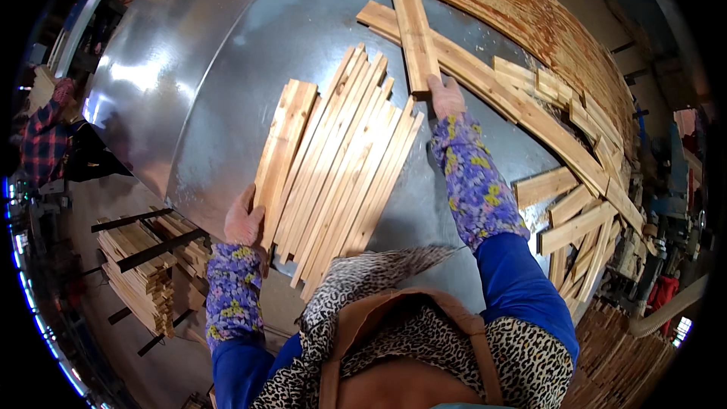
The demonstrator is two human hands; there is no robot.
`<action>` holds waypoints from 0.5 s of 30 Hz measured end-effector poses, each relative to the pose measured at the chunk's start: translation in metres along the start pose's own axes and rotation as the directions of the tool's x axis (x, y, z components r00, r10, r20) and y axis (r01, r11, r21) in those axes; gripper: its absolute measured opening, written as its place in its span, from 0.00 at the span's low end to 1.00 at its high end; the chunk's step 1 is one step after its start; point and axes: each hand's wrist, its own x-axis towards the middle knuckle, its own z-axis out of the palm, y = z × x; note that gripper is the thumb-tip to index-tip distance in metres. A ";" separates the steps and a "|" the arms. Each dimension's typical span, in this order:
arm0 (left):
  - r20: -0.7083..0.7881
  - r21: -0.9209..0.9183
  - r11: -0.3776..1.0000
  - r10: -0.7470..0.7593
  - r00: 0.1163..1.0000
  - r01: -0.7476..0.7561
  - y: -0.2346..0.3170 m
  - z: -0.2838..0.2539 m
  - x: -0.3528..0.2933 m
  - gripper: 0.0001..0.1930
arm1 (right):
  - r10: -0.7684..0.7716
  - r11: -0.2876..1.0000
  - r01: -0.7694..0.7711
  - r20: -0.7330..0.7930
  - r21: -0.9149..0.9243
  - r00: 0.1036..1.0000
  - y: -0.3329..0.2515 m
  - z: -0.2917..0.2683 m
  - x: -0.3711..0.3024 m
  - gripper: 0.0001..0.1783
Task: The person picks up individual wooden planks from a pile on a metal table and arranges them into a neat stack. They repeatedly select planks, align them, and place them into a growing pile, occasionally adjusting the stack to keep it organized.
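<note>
My right hand [447, 98] is closed on the near end of a wooden board [413, 30], which points away from me and crosses over a long board [492, 87]. On the left, my left hand [244, 220] grips the near outer edge of a wider plank [286, 136], its fingertips partly hidden. That plank lies along the left side of a row of narrow wooden strips [341, 167]. The strips sit side by side on the metal tabletop [227, 117], some near ends reaching past its front edge. Floral sleeve covers wrap both my forearms.
Several short wood pieces [579, 227] lie heaped at the table's right side. A worn plywood sheet [522, 7] borders the far side. Stacked boards [144, 273] rest on a dark rack at lower left. Another person in a plaid sleeve [45, 136] stands far left.
</note>
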 end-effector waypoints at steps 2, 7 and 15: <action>-0.109 0.280 0.959 -0.010 0.994 0.041 0.058 0.000 -0.009 0.33 | -0.044 0.979 0.060 0.085 -0.195 0.995 -0.045 0.021 0.016 0.48; -0.184 0.336 0.785 0.597 0.781 -0.521 0.188 0.039 -0.001 0.13 | -0.063 0.997 0.071 0.241 -0.026 0.968 -0.072 0.030 0.041 0.41; 0.047 -0.341 0.764 0.596 0.801 -0.548 0.262 0.260 -0.060 0.11 | -0.406 0.776 0.414 0.125 -0.476 0.905 -0.026 -0.092 -0.010 0.28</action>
